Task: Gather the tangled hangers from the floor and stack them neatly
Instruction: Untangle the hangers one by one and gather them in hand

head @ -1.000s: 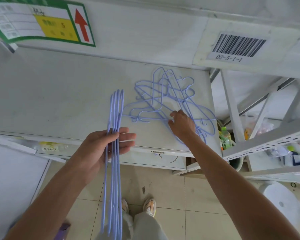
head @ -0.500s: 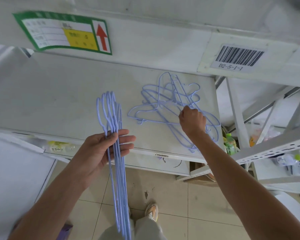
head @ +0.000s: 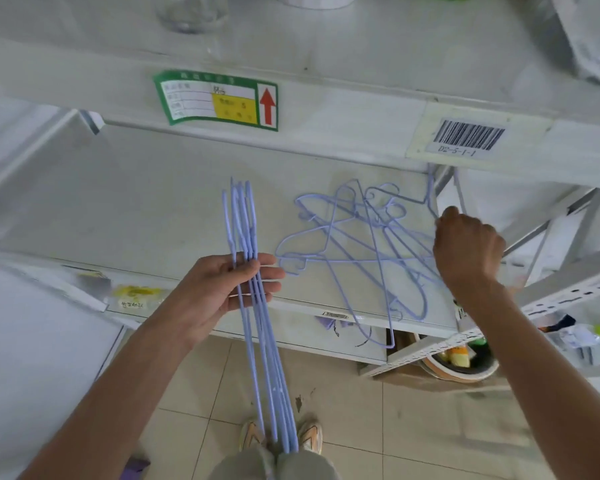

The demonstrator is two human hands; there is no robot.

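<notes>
My left hand [head: 222,289] grips a bundle of several lilac wire hangers [head: 257,341], held edge-on so they run from above the shelf down towards my feet. A tangled pile of lilac hangers [head: 357,244] lies on the white shelf [head: 136,209] to the right of the bundle. My right hand [head: 465,251] is closed on one hanger at the pile's right edge, lifting it so its wire [head: 430,192] rises above my fist. Part of the pile hangs over the shelf's front edge.
An upper shelf beam carries a green label [head: 219,100] and a barcode sticker [head: 468,136]. A white slotted rack [head: 551,296] stands to the right, with a bowl-like container [head: 465,368] below it. Beige floor tiles and my shoes [head: 281,434] are underneath.
My right hand has moved right from the pile's middle and closed on one hanger, pulling it up and outward. The view has tilted upward. The left hand keeps its bundle.
</notes>
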